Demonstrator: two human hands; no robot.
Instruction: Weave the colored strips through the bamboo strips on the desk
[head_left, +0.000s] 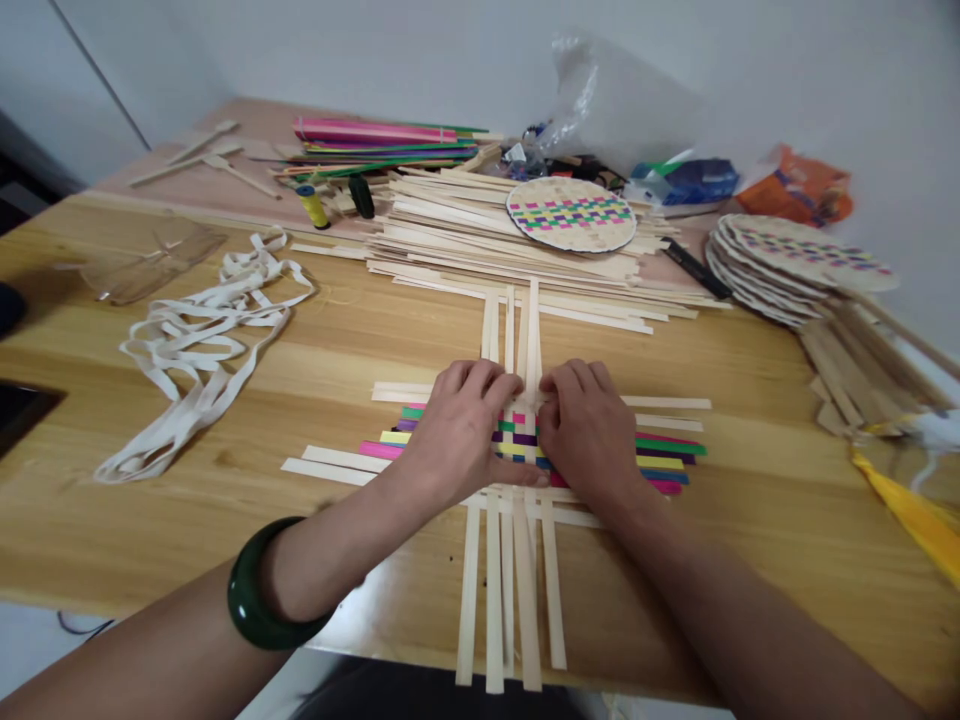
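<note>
A small weave of flat bamboo strips [520, 420] lies in front of me, with plain strips running up and down and pink, green, purple, yellow and blue strips running across. My left hand [461, 430] grips its left part, fingers bent at the upper edge and thumb stretched along the lower edge. On the right part rests my right hand [589, 430], its fingers curled in against the strips; their tips are partly hidden. Loose ends of the upright strips [493, 590] spread toward the table's front edge. Coloured ends [671, 463] stick out past my right hand.
A tangled white cloth tape [191, 375] lies at left. Behind the weave are stacked plain strips [450, 235], a round woven fan [571, 214], dyed strips [382, 140] and a yellow thread spool [313, 207]. More fans [780, 265] are piled at right on the wooden table [360, 320].
</note>
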